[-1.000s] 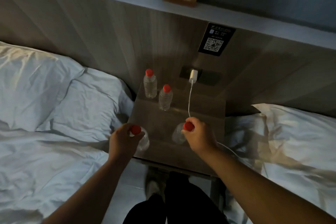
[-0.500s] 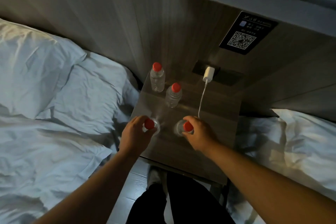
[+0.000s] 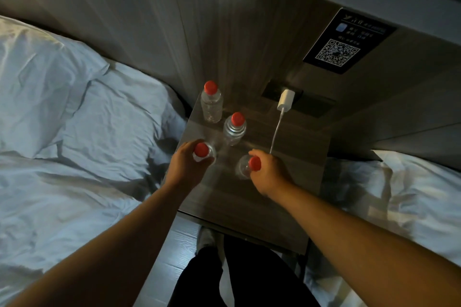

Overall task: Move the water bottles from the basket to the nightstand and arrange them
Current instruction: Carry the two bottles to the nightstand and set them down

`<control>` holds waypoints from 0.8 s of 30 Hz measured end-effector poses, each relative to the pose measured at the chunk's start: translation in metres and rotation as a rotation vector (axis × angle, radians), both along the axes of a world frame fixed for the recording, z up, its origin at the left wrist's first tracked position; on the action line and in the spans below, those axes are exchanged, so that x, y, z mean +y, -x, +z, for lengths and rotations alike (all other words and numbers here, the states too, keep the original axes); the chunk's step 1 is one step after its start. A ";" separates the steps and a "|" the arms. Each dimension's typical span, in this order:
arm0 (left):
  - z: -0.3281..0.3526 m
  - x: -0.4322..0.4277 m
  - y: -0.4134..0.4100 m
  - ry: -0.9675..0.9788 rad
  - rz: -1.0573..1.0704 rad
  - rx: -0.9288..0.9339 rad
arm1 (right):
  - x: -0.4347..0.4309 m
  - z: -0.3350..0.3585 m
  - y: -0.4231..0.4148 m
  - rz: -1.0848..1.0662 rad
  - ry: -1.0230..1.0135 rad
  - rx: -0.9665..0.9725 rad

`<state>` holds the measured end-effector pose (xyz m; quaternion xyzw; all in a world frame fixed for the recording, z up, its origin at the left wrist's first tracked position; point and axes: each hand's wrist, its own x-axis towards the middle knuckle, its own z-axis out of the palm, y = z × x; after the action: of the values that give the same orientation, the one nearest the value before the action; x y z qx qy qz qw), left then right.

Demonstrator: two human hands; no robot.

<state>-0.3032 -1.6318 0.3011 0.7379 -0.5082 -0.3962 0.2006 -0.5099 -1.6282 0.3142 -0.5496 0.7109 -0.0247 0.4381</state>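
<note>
Several clear water bottles with red caps stand on the wooden nightstand point(image 3: 294, 182). One bottle point(image 3: 211, 104) is at the back left corner, and a second point(image 3: 234, 129) stands just in front and to the right of it. My left hand point(image 3: 185, 166) grips a third bottle point(image 3: 203, 152) near the nightstand's left edge. My right hand point(image 3: 268, 172) grips a fourth bottle point(image 3: 245, 167) near the middle. Both held bottles are upright. The basket is not in view.
A white charger point(image 3: 285, 100) is plugged in at the back, its cable point(image 3: 275, 134) running down across the nightstand by my right hand. Beds with white pillows flank the nightstand, left point(image 3: 74, 107) and right point(image 3: 411, 194). A QR sign point(image 3: 346, 42) hangs on the headboard.
My left hand has carried its bottle from the nightstand's front left edge inward and toward the back. My right hand's bottle stays about where it was.
</note>
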 end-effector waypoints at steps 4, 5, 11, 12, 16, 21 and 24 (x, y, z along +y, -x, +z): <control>-0.003 -0.033 0.000 0.033 0.031 -0.028 | -0.009 -0.001 0.003 0.018 -0.005 0.020; -0.004 -0.041 -0.001 0.043 0.029 -0.033 | -0.011 -0.002 0.003 0.028 -0.020 0.027; -0.006 -0.060 -0.007 0.028 -0.001 -0.059 | -0.014 0.001 0.004 0.061 -0.093 0.061; -0.005 -0.059 -0.008 0.021 -0.009 -0.059 | -0.014 0.002 0.004 0.056 -0.092 0.055; 0.004 -0.056 -0.010 -0.005 -0.047 -0.044 | -0.013 0.012 0.003 0.040 -0.049 0.024; 0.026 -0.042 -0.023 -0.038 -0.031 -0.058 | -0.010 0.035 0.004 0.010 0.025 -0.032; 0.049 -0.022 -0.035 -0.019 0.023 -0.005 | -0.003 0.055 0.004 -0.073 0.077 -0.105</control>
<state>-0.2680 -1.6537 0.3499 0.7466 -0.4962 -0.3970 0.1970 -0.5141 -1.6312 0.3690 -0.5379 0.7048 -0.0967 0.4523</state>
